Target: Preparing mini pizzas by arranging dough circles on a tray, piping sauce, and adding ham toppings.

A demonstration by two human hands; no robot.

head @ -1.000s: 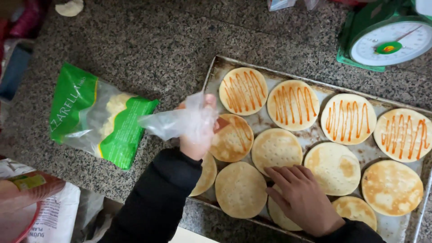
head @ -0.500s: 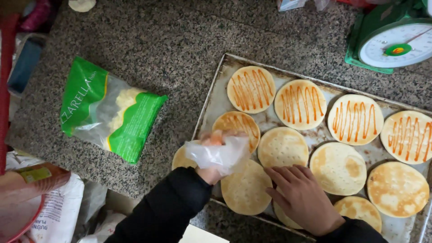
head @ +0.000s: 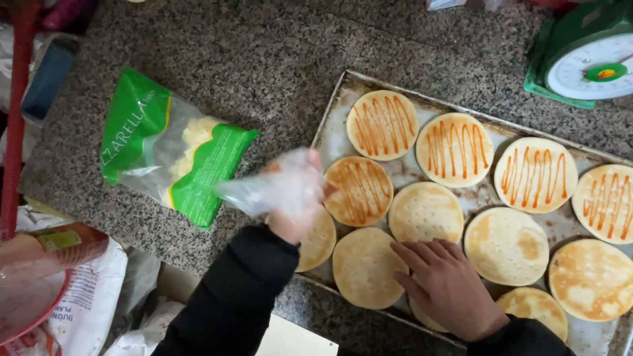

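Note:
My left hand [head: 297, 194] is wrapped in loose clear plastic and is blurred. It sits at the left edge of a round flatbread smeared with orange sauce [head: 362, 191] on a metal baking tray [head: 343, 86]. My right hand [head: 448, 287] lies flat with its fingers spread, resting on plain flatbreads [head: 362, 267] at the tray's near edge. Several flatbreads along the far row [head: 455, 148] carry zigzag lines of orange sauce. The others [head: 508, 244] are bare.
A green and clear bag of shredded white cheese [head: 165, 148] lies on the speckled granite counter left of the tray. A green kitchen scale [head: 587, 59] stands at the far right. A red container [head: 39, 264] and a white sack [head: 92, 290] sit below the counter's left edge.
My left hand dropped toward the tray's near edge, then came back up to the left side of the sauced flatbread. My right hand stayed put on the plain flatbreads.

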